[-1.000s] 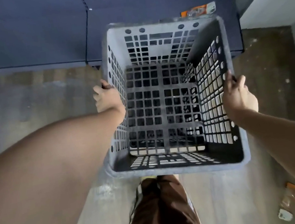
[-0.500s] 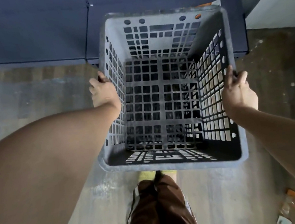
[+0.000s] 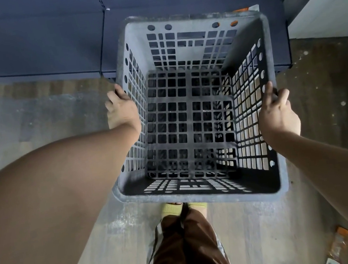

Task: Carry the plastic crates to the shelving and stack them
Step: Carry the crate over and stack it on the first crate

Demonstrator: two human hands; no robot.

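Observation:
A grey plastic crate [image 3: 191,116] with lattice walls and floor hangs in the air in front of me, empty and open side up. My left hand [image 3: 122,112] grips its left rim and my right hand [image 3: 277,112] grips its right rim. The crate's far edge reaches over the front of the dark blue shelving [image 3: 44,42], whose low shelf runs across the top of the view.
A small orange and white item [image 3: 243,9] lies on the shelf just behind the crate's far rim. A white wall [image 3: 330,9] stands at the right. An orange-capped bottle [image 3: 338,245] lies on the grey floor at lower right. My brown shorts [image 3: 185,251] show below the crate.
The crate has moved forward and slightly up toward the shelving, now covering most of the orange item behind it. Both hands keep their grip on the rims.

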